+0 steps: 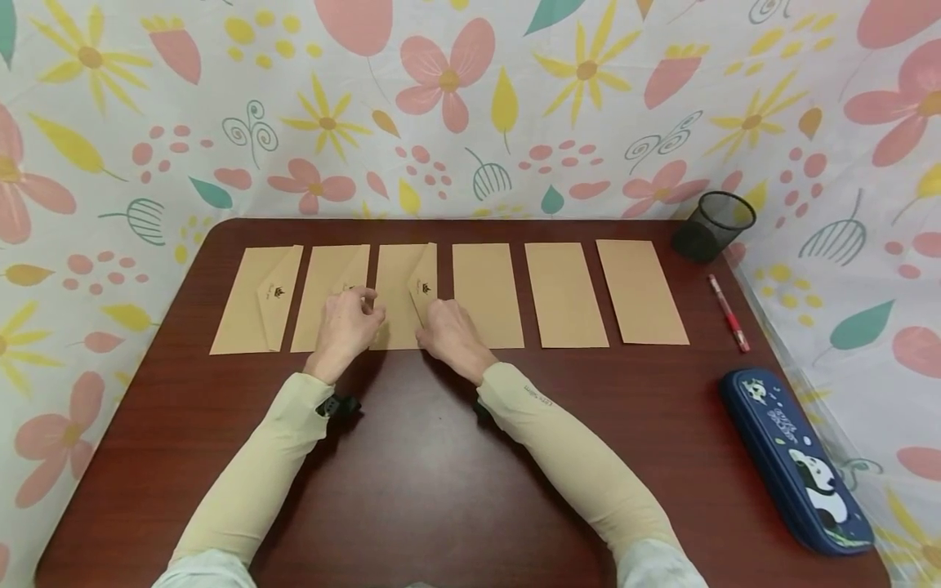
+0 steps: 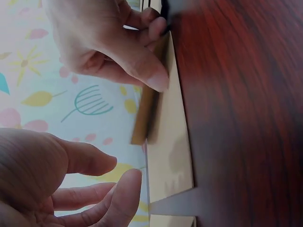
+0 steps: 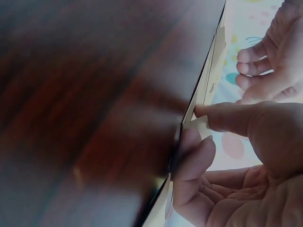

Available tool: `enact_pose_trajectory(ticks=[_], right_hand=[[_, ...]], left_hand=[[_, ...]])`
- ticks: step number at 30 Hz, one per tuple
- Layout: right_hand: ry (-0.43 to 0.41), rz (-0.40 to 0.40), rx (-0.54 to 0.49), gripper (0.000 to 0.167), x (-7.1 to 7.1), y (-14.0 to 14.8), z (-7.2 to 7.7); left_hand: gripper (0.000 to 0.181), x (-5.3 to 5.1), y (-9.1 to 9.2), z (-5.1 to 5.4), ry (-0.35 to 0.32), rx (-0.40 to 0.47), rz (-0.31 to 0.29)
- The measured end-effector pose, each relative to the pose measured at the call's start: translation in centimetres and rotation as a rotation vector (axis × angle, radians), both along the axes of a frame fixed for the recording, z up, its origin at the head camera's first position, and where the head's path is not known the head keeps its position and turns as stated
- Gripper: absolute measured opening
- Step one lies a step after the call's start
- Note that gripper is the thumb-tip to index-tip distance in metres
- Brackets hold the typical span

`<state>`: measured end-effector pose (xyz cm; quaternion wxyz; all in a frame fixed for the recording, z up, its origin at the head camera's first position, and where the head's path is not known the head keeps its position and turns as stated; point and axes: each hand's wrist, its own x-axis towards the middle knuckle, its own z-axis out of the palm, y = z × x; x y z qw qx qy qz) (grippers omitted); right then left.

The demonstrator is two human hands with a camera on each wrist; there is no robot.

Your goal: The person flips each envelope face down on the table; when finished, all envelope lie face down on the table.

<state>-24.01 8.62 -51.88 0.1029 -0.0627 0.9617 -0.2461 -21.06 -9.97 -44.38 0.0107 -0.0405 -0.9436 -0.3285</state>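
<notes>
A row of brown paper envelopes lies across the table. My right hand [image 1: 452, 336] is at the lower right edge of the third envelope [image 1: 393, 286] from the left. Its thumb and forefinger pinch a corner of the flap [image 3: 201, 124], which stands partly raised in the left wrist view. The flap bears a small dark crown print. My left hand [image 1: 348, 322] hovers over the gap between the second envelope [image 1: 331, 273] and the third, with loosely bent fingers [image 2: 90, 158] and nothing between them. It partly covers the second envelope's printed flap.
The leftmost envelope [image 1: 246, 302] shows its flap; three plain ones, including the rightmost envelope [image 1: 641, 290], lie to the right. Beyond them are a black mesh pen holder [image 1: 713, 229], a red pen [image 1: 728, 314] and a blue panda pencil case [image 1: 794, 461]. Patterned cloth borders the table.
</notes>
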Motion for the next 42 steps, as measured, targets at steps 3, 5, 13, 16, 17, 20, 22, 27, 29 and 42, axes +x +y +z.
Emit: enact_pose_trajectory(ticks=[3, 5, 13, 16, 17, 20, 22, 27, 29, 42], right_hand=[[-0.023, -0.026, -0.038, 0.038, 0.0, 0.1, 0.1], [-0.039, -0.045, -0.052, 0.034, 0.1, 0.2, 0.3], [-0.128, -0.09, -0.111, 0.036, 0.6, 0.6, 1.3], [-0.126, -0.1, -0.112, 0.037, 0.7, 0.8, 1.2], [-0.125, -0.104, -0.111, 0.035, 0.7, 0.9, 1.3], [-0.098, -0.114, -0.1, 0.026, 0.7, 1.1, 1.3], [-0.085, -0.12, -0.092, 0.02, 0.6, 1.2, 1.3], [-0.046, -0.107, -0.087, 0.018, 0.9, 1.7, 1.3], [-0.024, -0.102, -0.11, 0.016, 1.1, 2.0, 1.3], [-0.04, -0.106, -0.19, 0.05, 5.4, 2.2, 8.4]], left_hand=[[0.035, -0.1, -0.3, -0.3, 0.015, -0.013, -0.003], [0.034, -0.2, -0.5, -0.5, 0.015, -0.014, -0.005], [0.034, -0.5, -1.0, -1.1, -0.018, -0.03, 0.012], [0.034, -0.6, -1.0, -1.3, -0.012, -0.029, 0.008], [0.034, -0.6, -1.0, -1.3, -0.009, -0.029, 0.007], [0.035, -0.7, -1.1, -1.3, -0.01, -0.025, 0.008], [0.036, -0.8, -1.2, -1.3, -0.023, -0.025, 0.012], [0.041, -0.9, -1.2, -1.3, -0.062, -0.017, 0.018], [0.043, -0.9, -1.3, -1.2, -0.072, -0.011, 0.019], [0.056, -1.8, -1.9, -1.0, -0.289, 0.21, -0.055]])
